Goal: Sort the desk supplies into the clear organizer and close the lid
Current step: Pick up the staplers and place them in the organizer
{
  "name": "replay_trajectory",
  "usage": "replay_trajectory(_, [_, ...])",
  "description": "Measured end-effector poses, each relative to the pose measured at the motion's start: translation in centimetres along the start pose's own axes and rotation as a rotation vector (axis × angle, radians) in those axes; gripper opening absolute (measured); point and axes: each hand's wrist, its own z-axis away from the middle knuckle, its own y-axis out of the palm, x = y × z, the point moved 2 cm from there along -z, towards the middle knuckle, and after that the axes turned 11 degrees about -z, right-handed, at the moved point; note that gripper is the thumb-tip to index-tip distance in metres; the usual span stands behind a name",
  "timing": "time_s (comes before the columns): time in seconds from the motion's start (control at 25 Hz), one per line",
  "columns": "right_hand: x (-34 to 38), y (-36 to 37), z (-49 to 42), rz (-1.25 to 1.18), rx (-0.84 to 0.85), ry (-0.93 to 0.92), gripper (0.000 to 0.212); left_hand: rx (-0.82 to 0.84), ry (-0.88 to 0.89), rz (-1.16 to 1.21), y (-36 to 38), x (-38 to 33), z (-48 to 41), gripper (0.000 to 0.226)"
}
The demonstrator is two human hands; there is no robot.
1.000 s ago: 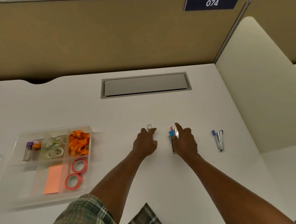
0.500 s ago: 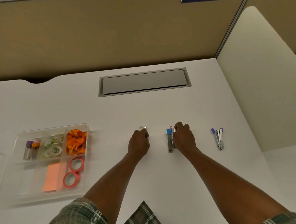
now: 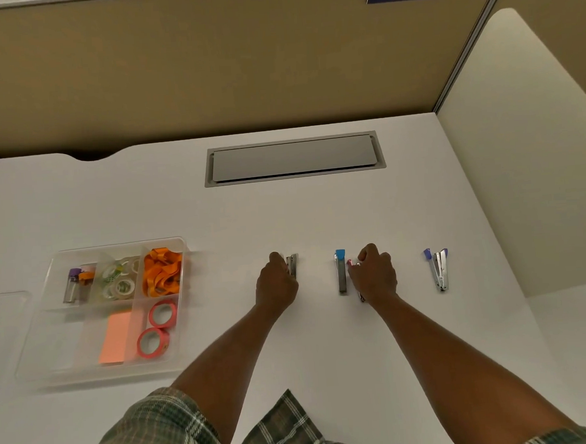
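The clear organizer (image 3: 180, 359) sits open at the left of the white desk, holding tape rolls, orange ribbon, a pink sticky pad and small tubes. My left hand (image 3: 275, 284) is curled around a small silver stapler (image 3: 292, 263) at the desk's middle. My right hand (image 3: 373, 274) is closed on a red-tipped stapler (image 3: 350, 263), mostly hidden under the fingers. A blue-capped stapler (image 3: 341, 271) lies just left of that hand. Further right lies a purple-capped stapler (image 3: 438, 268), untouched.
The clear lid (image 3: 2, 308) lies flat left of the organizer, partly out of view. A grey cable hatch (image 3: 294, 158) is set into the desk behind the staplers. Tan partition walls (image 3: 172, 64) close off the back, and a white divider panel (image 3: 528, 159) bounds the right side.
My left hand closed on the silver stapler and drew it slightly leftward. My right hand shifted right off the blue-capped stapler and closed on the red-tipped one beside it.
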Motion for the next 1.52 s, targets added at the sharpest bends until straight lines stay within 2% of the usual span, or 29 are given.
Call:
replay_trajectory(0.24, [-0.6,-0.3,0.7,0.042,0.014,-0.016,0.021,0.03,-0.05,0.115,-0.7,0.4,1.4,0.02])
replay_trajectory(0.36, [-0.6,0.0,1.6,0.133,0.038,-0.099,0.03,0.046,-0.094,0.21,-1.0,0.4,2.0,0.022])
replay_trajectory(0.48, [-1.1,-0.1,2.4,0.236,0.03,-0.153,0.027,0.068,-0.112,0.298,-1.4,0.3,2.5,0.029])
replay_trajectory(0.64, [-1.6,-1.2,2.3,-0.07,-0.03,0.019,0.029,0.132,-0.13,0.396,-2.2,0.4,3.2,0.033])
replay_trajectory(0.76, [-1.4,-1.7,2.5,-0.448,-0.075,0.137,0.031,0.234,-0.23,0.629,-2.8,0.3,3.8,0.023])
replay_trajectory(0.88, [-0.1,-0.6,3.4,-0.862,0.058,0.287,0.027,0.315,-0.293,0.858,-3.2,0.0,4.6,0.021])
replay_trajectory(1.04, [3.0,1.9,6.2,-1.106,0.313,0.377,0.021,0.344,-0.404,1.082,-4.4,0.9,5.3,0.03])
replay_trajectory(1.16, [6.1,4.2,8.7,-1.119,0.444,0.353,0.032,0.381,-0.393,1.147,-5.9,3.2,5.2,0.036])
replay_trajectory(1.24, [8.4,5.8,10.3,-1.088,0.506,0.338,0.036,0.379,-0.385,1.154,-7.0,5.2,4.9,0.05])
replay_trajectory(1.4, [13.3,9.6,14.0,-1.004,0.582,0.346,0.027,0.352,-0.363,1.148,-10.2,10.2,4.8,0.071])
replay_trajectory(1.52, [17.1,13.7,16.8,-0.945,0.662,0.333,0.021,0.288,-0.361,1.141,-13.2,14.7,5.2,0.07])
